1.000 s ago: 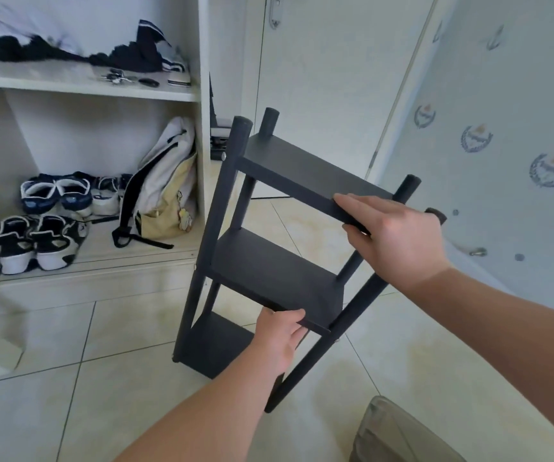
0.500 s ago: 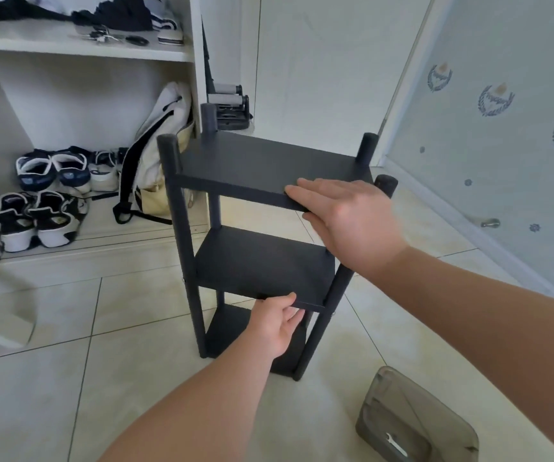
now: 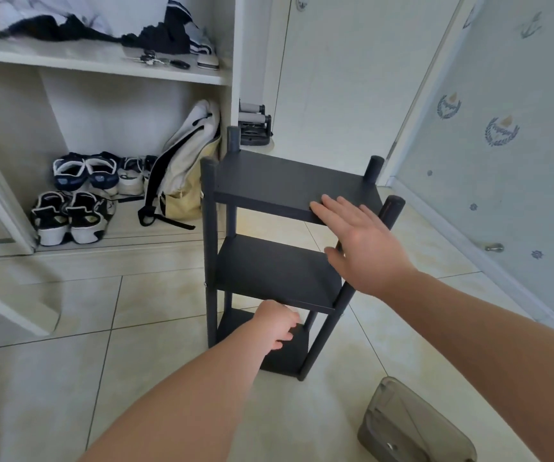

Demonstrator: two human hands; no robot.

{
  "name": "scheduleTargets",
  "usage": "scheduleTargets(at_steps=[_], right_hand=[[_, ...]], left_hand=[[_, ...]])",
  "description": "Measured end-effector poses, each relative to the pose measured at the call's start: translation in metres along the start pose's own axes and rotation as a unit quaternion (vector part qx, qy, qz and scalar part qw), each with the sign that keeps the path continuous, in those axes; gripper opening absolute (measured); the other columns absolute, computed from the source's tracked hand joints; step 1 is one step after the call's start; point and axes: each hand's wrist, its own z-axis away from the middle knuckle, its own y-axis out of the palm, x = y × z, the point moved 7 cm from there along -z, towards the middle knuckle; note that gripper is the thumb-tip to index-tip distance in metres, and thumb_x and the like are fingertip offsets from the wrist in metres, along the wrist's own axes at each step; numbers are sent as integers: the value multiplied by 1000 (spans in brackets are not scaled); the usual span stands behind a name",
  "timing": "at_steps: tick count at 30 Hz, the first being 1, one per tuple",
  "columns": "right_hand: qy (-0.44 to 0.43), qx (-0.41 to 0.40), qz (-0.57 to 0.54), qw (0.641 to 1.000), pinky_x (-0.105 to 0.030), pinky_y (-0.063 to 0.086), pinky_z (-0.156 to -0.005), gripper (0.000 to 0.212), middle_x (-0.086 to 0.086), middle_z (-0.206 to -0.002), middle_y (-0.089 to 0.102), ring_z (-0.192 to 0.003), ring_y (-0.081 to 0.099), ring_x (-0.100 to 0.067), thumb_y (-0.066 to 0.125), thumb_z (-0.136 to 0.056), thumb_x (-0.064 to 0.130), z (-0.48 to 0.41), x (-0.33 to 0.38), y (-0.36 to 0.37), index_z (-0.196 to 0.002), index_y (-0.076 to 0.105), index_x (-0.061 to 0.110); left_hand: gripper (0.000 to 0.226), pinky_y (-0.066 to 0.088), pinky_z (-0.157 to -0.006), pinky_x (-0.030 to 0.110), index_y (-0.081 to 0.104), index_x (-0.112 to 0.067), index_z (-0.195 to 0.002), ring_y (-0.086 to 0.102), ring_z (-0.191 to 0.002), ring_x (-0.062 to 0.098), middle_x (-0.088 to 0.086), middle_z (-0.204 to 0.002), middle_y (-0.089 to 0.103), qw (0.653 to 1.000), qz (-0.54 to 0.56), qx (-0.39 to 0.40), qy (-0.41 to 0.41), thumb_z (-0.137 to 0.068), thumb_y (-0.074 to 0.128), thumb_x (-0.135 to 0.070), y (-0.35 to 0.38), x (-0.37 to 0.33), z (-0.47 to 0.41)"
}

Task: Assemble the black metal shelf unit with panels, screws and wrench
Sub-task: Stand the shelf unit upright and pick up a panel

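The black shelf unit (image 3: 279, 185) stands upright on the tiled floor, with three panels between four round posts. My right hand (image 3: 365, 248) is spread flat at the near right corner, fingertips on the front edge of the top panel, thumb hanging below. My left hand (image 3: 277, 323) is lower, just under the front edge of the middle panel, with fingers loosely curled and holding nothing. The bottom panel is partly hidden behind my left hand.
A grey translucent plastic tray (image 3: 412, 425) lies on the floor at the near right. An open white wardrobe (image 3: 229, 95) at the left holds shoes (image 3: 69, 215) and a backpack (image 3: 185, 168). A white door (image 3: 352, 78) and a patterned wall (image 3: 502, 128) stand behind and to the right.
The shelf went from tilted to standing upright on the floor. My right hand opened flat on the top panel. My left hand let go of the middle panel's edge and dropped below it.
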Motion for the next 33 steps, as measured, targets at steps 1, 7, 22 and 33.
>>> scheduleTargets(at_steps=[1, 7, 22, 33], right_hand=[[11, 32, 15, 999, -37, 4, -125, 75, 3, -169, 13, -156, 12, -20, 57, -99, 19, 4, 1, 0, -161, 16, 27], [77, 93, 24, 992, -42, -1, -126, 72, 6, -170, -3, -157, -5, -19, 49, -103, 33, 49, 21, -14, -161, 6, 31], [138, 83, -48, 986, -44, 9, -126, 67, 7, -170, 3, -157, -2, -21, 43, -104, 43, 155, 70, -58, -161, 10, 33], [169, 160, -45, 971, -47, 9, -126, 76, 5, -170, -6, -157, -6, -26, 42, -102, 53, 166, 77, 37, -161, -1, 33]], left_hand=[[5, 53, -81, 36, 55, -15, -90, 61, -79, 18, 2, -92, 62, 998, -57, -5, 17, -94, 58, -15, -5, -3, 8], [32, 46, -78, 26, 51, -23, -124, 58, -91, 13, -4, -108, 59, 950, -282, -40, 126, -95, 53, -37, -42, 3, 65], [61, 31, -116, 45, 32, -32, -152, 22, -148, 24, -4, -163, 24, 852, -443, -177, 216, -96, 48, -53, -94, -27, 228], [76, 7, -122, 51, 5, -43, -156, -10, -153, 23, -8, -167, -10, 846, -472, -147, 200, -93, 37, -71, -86, 17, 194]])
